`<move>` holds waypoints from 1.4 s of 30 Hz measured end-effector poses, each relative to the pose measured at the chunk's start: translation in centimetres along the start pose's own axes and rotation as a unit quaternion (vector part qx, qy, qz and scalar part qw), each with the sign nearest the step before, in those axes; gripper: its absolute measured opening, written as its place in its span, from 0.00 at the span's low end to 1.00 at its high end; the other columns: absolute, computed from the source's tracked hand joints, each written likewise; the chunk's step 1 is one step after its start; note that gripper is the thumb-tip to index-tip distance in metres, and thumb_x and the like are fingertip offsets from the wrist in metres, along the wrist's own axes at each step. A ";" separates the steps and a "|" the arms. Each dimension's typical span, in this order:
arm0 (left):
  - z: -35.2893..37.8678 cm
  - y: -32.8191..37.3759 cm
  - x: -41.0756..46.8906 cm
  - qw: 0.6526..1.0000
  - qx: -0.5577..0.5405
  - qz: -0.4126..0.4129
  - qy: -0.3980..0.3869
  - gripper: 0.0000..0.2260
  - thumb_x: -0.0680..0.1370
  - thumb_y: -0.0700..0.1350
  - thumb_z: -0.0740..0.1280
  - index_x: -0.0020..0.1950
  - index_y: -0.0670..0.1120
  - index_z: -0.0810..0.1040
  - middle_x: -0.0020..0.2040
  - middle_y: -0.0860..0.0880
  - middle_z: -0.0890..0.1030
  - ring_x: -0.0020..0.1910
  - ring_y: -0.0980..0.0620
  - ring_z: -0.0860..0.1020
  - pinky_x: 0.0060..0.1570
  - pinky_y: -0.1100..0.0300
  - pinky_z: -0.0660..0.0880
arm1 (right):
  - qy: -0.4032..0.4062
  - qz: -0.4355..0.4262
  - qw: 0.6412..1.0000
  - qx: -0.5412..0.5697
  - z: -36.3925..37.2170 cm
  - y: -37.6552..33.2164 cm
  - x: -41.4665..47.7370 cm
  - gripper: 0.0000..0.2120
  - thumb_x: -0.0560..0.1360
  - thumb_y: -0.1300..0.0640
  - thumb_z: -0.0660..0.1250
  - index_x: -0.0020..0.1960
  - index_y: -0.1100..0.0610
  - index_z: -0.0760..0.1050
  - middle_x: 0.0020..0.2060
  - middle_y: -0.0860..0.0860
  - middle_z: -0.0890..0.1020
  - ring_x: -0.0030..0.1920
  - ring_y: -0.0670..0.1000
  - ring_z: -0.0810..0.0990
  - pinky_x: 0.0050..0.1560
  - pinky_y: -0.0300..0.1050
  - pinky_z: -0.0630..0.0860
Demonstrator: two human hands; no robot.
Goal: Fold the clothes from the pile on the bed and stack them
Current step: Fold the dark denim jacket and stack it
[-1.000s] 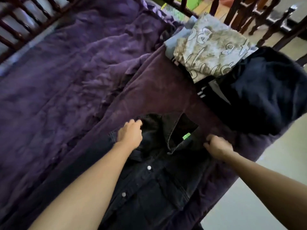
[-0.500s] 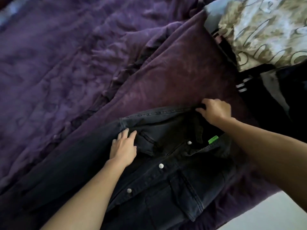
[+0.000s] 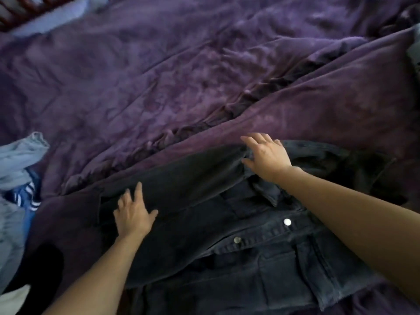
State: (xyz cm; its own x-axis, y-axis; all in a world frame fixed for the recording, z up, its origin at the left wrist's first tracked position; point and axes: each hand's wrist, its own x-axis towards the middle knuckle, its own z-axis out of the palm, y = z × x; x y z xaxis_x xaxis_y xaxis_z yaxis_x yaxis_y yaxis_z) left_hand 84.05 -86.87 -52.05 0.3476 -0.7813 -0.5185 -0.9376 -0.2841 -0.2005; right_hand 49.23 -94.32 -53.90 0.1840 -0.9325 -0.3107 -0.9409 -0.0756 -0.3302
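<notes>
Now the right hand [image 3: 268,155] has let go of the shoulder edge it was pinching and lies flat, fingers spread, on the black denim jacket [image 3: 227,235]. The left hand [image 3: 134,215] has slid out onto the sleeve, also flat, gripping nothing. Jacket lies front-up on the purple bedspread [image 3: 159,76], unfolded clothes [image 3: 18,160] at left; probably smoothing, first fold not yet made.

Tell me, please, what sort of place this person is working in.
Probably a bedroom: a rumpled purple bedspread fills the view, a black denim jacket lies spread on it, and a dark wooden slatted frame shows top left.
</notes>
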 end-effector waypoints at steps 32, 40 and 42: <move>-1.3 -7.8 6.4 0.973 -0.173 -0.062 0.143 0.09 0.76 0.48 0.69 0.53 0.46 0.82 0.53 0.41 0.77 0.54 0.37 0.75 0.42 0.49 0.70 | 0.005 0.197 0.978 -0.073 0.1 1.7 4.3 0.12 0.74 0.53 0.68 0.57 0.52 0.79 0.55 0.60 0.80 0.54 0.64 0.78 0.53 0.53 0.74; -7.9 -4.9 15.8 0.939 -0.248 -0.023 0.236 0.13 0.77 0.43 0.67 0.62 0.44 0.78 0.64 0.41 0.71 0.63 0.40 0.70 0.60 0.49 0.70 | 0.111 0.229 0.967 -0.012 -1.4 2.7 8.2 0.16 0.75 0.57 0.66 0.63 0.55 0.76 0.59 0.64 0.77 0.59 0.67 0.75 0.59 0.56 0.71; -6.7 -4.7 15.4 0.937 -0.275 -0.017 0.213 0.19 0.77 0.43 0.67 0.68 0.46 0.71 0.67 0.41 0.68 0.66 0.40 0.67 0.65 0.50 0.66 | 0.043 0.223 0.974 -0.023 -0.4 2.4 8.2 0.22 0.74 0.57 0.67 0.68 0.56 0.71 0.61 0.65 0.75 0.61 0.66 0.74 0.61 0.56 0.70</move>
State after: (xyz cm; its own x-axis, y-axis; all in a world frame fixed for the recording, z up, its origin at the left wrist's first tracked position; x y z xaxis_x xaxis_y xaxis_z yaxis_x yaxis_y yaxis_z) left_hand 93.74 -101.35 -53.52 0.4513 -0.8846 -0.1174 -0.8297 -0.4644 0.3097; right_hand 48.34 -102.26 -56.83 -0.2685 -0.9021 -0.3377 -0.9339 0.3297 -0.1382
